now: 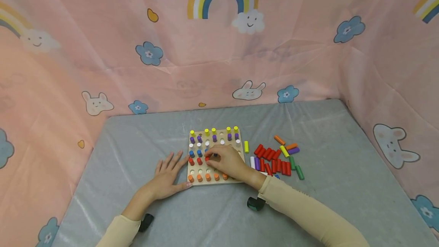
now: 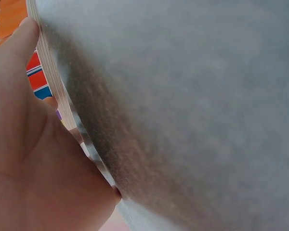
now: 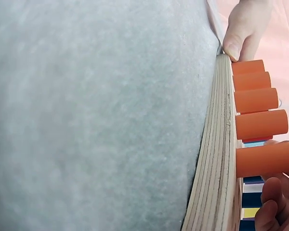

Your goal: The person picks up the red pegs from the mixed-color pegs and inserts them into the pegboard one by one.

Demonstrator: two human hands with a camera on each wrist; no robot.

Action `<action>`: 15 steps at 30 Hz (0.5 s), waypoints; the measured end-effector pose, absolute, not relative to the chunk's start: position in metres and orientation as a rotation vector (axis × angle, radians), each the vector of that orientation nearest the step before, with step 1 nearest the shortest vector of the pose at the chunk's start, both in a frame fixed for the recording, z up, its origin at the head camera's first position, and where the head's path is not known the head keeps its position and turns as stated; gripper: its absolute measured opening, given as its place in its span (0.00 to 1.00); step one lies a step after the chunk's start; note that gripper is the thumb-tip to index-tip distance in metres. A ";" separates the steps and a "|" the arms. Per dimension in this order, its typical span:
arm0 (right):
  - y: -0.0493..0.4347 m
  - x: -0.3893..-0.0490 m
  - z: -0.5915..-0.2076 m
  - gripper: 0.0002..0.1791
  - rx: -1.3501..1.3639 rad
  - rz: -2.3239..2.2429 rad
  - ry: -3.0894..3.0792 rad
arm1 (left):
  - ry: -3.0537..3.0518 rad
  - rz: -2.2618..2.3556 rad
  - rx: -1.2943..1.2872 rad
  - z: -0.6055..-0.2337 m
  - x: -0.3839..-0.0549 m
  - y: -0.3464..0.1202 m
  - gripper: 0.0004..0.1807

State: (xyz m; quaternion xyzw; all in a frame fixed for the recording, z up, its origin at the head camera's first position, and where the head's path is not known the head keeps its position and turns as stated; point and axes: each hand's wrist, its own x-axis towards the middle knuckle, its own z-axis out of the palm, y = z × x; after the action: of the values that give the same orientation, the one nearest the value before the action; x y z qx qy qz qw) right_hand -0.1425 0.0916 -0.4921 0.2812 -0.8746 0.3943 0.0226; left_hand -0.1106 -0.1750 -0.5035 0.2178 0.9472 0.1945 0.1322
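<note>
A wooden pegboard [image 3: 214, 144] lies on the grey table, with rows of coloured pegs standing in it. My left hand [image 1: 164, 180] is spread flat at the board's left side, its thumb and a fingertip touching the edge. Over the board, my right hand [image 1: 231, 161] pinches a red peg [image 1: 207, 159] in the red row; the fingers partly cover it. Two red pegs [image 1: 199, 161] stand to its left. An orange row [image 1: 207, 177] runs along the near edge, with blue, white, purple and yellow rows behind. The right forearm and hand hide part of the board.
Loose red pegs [image 1: 278, 166] lie right of the board, among a few purple, white, orange, yellow and green pegs [image 1: 300, 172]. A single yellow peg [image 1: 246, 146] lies close to the board's right edge. A pink printed curtain [image 1: 219, 56] surrounds the table [image 1: 219, 216].
</note>
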 end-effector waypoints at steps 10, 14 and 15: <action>0.092 -0.142 -0.494 0.10 0.849 1.222 -2.719 | 2.767 0.624 0.666 -0.505 -0.109 -0.176 0.50; 0.092 -0.141 -0.494 0.11 0.844 1.233 -2.721 | 2.762 0.605 0.660 -0.502 -0.108 -0.175 0.49; 0.092 -0.141 -0.494 0.11 0.843 1.235 -2.722 | 2.761 0.609 0.654 -0.501 -0.108 -0.175 0.49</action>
State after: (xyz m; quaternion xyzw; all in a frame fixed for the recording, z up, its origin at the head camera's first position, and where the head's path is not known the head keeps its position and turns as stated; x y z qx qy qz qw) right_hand -0.1412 0.0918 -0.4937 0.2713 -0.8763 0.3976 0.0183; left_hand -0.1084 -0.1745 -0.5015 0.2238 0.9445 0.2085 0.1195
